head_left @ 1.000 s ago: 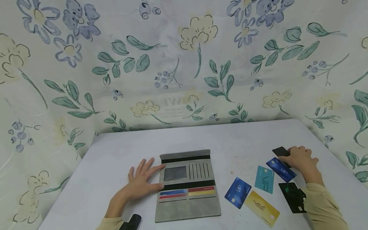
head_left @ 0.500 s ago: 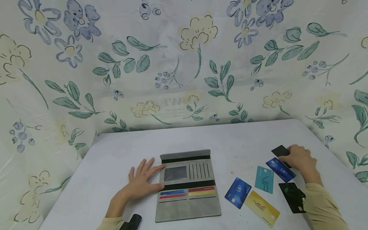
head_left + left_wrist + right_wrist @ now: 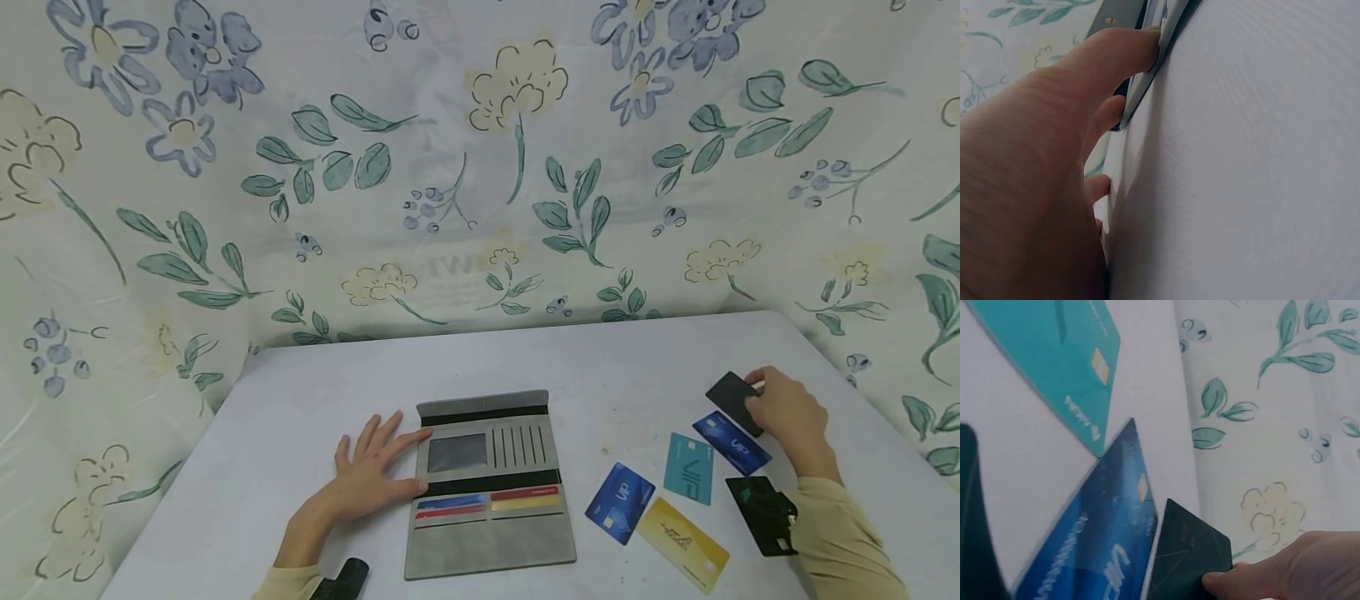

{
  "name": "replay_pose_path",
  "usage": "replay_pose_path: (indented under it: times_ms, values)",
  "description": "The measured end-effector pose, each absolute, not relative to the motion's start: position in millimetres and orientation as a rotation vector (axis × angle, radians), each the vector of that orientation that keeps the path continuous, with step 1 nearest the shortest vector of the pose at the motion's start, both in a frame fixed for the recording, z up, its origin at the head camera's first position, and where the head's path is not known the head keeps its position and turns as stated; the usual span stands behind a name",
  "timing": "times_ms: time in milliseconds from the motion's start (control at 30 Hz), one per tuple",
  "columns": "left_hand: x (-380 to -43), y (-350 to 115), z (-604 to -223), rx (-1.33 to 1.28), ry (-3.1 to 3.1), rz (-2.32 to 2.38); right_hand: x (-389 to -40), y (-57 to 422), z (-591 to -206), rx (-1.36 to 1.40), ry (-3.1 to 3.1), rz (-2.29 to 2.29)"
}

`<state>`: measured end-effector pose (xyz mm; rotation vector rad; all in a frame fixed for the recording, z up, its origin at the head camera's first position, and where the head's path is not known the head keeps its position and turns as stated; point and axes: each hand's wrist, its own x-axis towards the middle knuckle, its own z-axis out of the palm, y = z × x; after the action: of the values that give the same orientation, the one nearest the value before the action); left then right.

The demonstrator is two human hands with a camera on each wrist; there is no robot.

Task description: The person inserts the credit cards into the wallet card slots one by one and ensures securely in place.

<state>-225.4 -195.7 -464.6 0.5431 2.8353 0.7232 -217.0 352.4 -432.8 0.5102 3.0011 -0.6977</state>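
Observation:
A grey wallet lies unfolded on the white table, with several coloured cards in its lower slots and a dark window above. My left hand rests at its left side, fingers spread, thumb and forefinger touching the edge. In the left wrist view the thumb meets the wallet's side. Far right, my right hand pinches a black card by its right edge. The right wrist view has the thumb on top of this black card, beside a blue VIP card.
Between wallet and right arm lie a teal VIP card, another blue VIP card and a yellow card. A second black card is partly covered at the right wrist. Flowered cloth stands behind the table.
My right hand has shifted slightly up and now pinches the black card's edge, with more of the card showing. The left hand and wallet stay put.

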Motion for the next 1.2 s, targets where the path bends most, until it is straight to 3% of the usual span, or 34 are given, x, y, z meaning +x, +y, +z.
replay_pose_path:
  times_ms: [600, 1200]
  values:
    - [-225.4, -194.8, -464.7, 0.552, 2.841, 0.734, -217.2, 336.2, -414.7, 0.251, 3.096, -0.875]
    - [-225.5, -195.6, -464.6, 0.554, 2.842, 0.740, -219.0, 256.9, -407.2, -0.091, 3.067, -1.051]
